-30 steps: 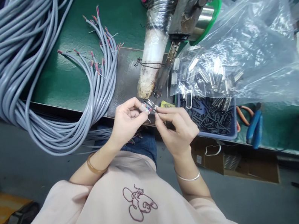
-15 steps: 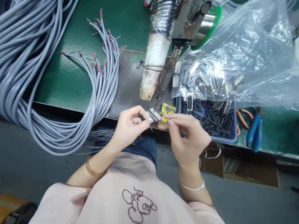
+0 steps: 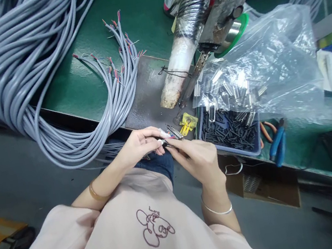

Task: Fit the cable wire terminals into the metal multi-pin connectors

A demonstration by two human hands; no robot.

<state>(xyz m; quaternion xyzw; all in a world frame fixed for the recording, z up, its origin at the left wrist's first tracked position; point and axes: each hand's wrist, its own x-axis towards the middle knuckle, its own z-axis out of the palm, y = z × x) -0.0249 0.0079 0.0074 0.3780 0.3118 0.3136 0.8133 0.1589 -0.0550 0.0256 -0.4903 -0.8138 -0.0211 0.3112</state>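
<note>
My left hand [image 3: 145, 145] is closed, thumb and fingers pinching a cable end with thin coloured wires [image 3: 170, 137], one of them red. Against it, my right hand [image 3: 198, 155] is also closed, its fingertips meeting the left ones. A small dark piece [image 3: 165, 143] shows between the fingertips, too small to name. Just beyond the fingers lies a metal multi-pin connector [image 3: 175, 132] at the bench edge, partly covered by my right hand. Beside the connector sits a yellow clip [image 3: 188, 123], apart from both hands.
Grey cables [image 3: 111, 104] with stripped ends lie at left. A wrapped duct [image 3: 173, 72] and a soldering iron [image 3: 194, 75] hang over the bench. At right are a blue tray [image 3: 260, 147] of black sleeves, a plastic bag [image 3: 287, 49] of connectors, and blue-handled pliers [image 3: 278, 146].
My right hand has moved left and down from beside the yellow clip to meet the left hand. The yellow clip is now uncovered. The view has shifted slightly.
</note>
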